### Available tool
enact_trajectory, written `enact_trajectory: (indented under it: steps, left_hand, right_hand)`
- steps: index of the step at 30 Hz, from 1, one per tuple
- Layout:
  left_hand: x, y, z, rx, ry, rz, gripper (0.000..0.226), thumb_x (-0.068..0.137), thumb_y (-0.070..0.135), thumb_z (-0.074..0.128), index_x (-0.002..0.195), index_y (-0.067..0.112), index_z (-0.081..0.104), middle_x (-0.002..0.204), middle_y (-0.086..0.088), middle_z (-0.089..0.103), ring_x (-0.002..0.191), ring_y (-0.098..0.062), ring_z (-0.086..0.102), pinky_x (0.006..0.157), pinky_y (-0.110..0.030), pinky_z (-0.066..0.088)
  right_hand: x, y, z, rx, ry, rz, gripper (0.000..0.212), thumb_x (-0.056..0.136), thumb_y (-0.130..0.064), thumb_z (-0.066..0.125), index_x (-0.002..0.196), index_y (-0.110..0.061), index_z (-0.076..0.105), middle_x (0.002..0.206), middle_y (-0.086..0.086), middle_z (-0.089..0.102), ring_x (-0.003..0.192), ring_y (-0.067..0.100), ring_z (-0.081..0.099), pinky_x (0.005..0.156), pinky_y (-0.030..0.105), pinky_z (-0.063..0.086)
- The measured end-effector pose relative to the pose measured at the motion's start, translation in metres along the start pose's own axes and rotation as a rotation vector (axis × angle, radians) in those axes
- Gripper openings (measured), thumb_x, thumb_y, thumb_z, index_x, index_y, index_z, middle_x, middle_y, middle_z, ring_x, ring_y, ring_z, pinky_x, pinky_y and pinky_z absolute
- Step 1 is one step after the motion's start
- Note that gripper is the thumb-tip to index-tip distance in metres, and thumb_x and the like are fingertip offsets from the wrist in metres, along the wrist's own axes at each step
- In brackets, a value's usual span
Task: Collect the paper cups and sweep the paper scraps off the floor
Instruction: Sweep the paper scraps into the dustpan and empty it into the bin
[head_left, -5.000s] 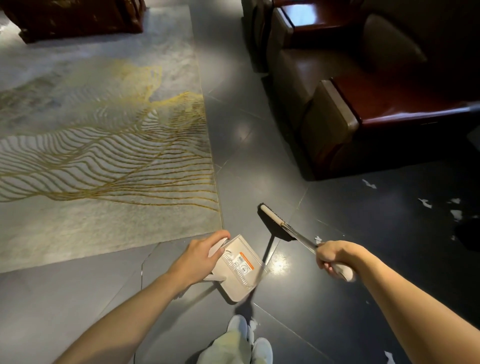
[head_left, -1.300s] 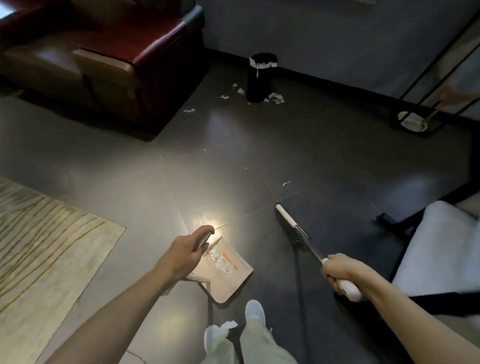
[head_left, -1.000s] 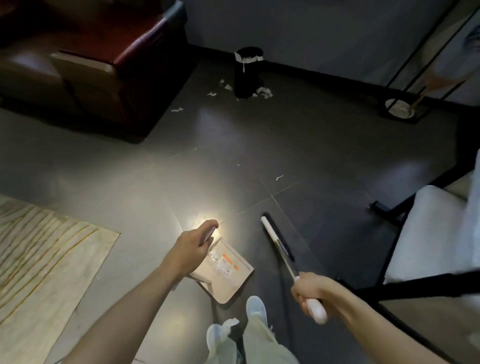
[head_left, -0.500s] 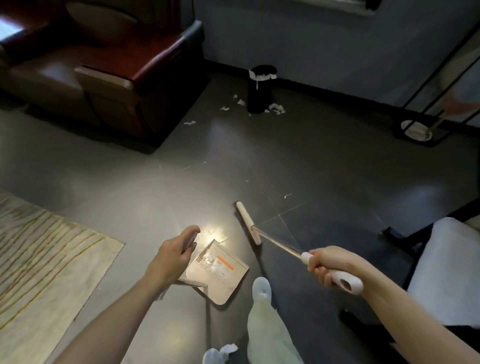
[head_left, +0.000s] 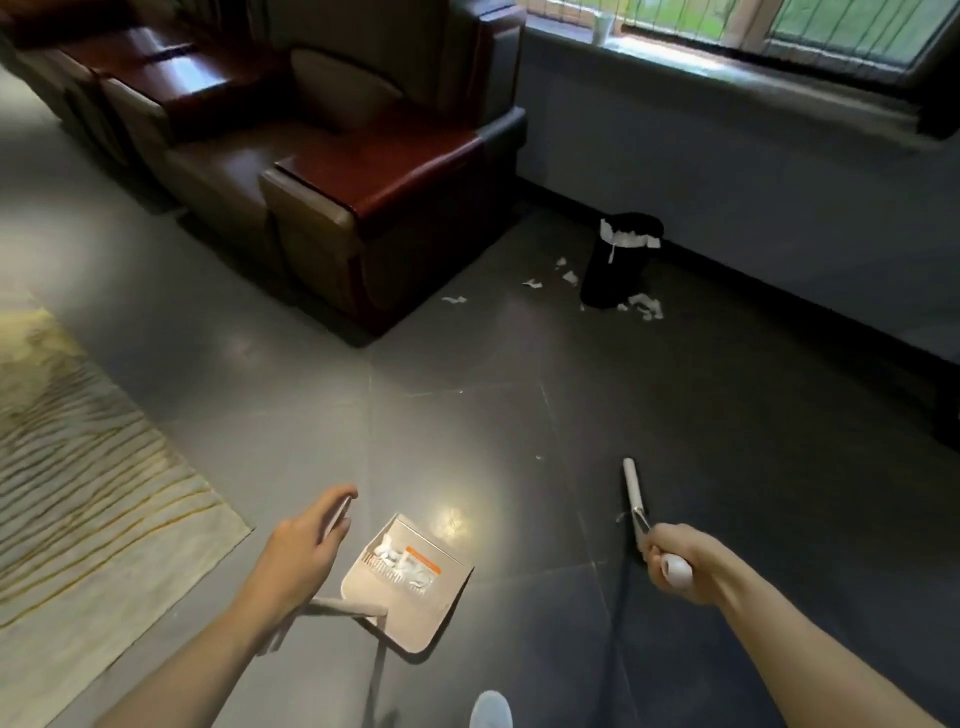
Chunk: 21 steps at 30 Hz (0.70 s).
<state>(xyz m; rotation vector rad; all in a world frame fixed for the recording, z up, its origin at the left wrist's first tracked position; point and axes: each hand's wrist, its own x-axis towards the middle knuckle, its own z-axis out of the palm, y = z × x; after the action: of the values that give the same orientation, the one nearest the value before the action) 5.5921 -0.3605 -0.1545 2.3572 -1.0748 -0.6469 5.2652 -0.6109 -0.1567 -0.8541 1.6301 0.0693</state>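
Grip on dustpan (head_left: 410, 587) and broom (head_left: 634, 493)

At 7 o'clock the dustpan's handle is gripped by the left hand (head_left: 306, 545); paper scraps (head_left: 395, 558) are seen in its tray. At 5 o'clock the broom's handle is clenched in the right hand (head_left: 675, 564). Round the black bin (head_left: 621, 260) at 2 o'clock loose scraps (head_left: 644, 306) are scattered; a paper cup (head_left: 602, 26) is set on the windowsill (head_left: 675, 57) at 1 o'clock.
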Motion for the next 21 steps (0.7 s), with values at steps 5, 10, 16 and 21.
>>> enact_trajectory:
  steps: [5,10,16,21]
  left_hand:
    - [0.031,0.007,0.001,0.011,0.032,-0.060,0.028,0.097,0.022,0.050,0.123,0.029,0.051,0.107,-0.003,0.066,0.083,-0.026,0.061,0.071,-0.030,0.045]
    - [0.053,0.009,0.002,0.013,0.016,-0.077,0.031,0.097,0.022,0.049,0.127,0.029,0.050,0.111,-0.007,0.066,0.096,-0.029,0.061,0.077,-0.030,0.041]
    - [0.072,0.015,-0.005,-0.060,0.027,-0.068,0.032,0.097,0.019,0.048,0.128,0.026,0.049,0.114,-0.009,0.064,0.100,-0.028,0.059,0.081,-0.032,0.042]
    - [0.083,0.006,-0.015,-0.102,0.050,-0.102,0.029,0.098,0.022,0.047,0.125,0.030,0.048,0.105,-0.006,0.065,0.086,-0.023,0.058,0.073,-0.029,0.040]
  right_hand:
    - [0.008,-0.053,0.061,-0.364,-0.154,-0.028,0.020,0.082,0.003,0.038,0.068,-0.005,0.049,0.044,0.004,0.047,0.036,0.012,0.045,0.042,0.021,0.037]
    - [-0.021,-0.069,0.118,-0.698,-0.310,-0.047,0.021,0.085,-0.002,0.039,0.098,-0.005,0.054,0.062,0.006,0.053,0.056,0.017,0.051,0.057,0.029,0.045]
    - [-0.048,-0.106,0.118,-0.721,-0.438,0.017,0.042,0.080,0.000,0.042,0.118,-0.006,0.059,0.042,-0.001,0.042,0.035,0.010,0.040,0.038,0.017,0.034]
    - [-0.039,-0.171,0.072,-0.402,-0.496,0.179,0.040,0.084,0.006,0.041,0.115,-0.016,0.051,0.046,0.001,0.040,0.031,0.007,0.037,0.029,0.014,0.033]
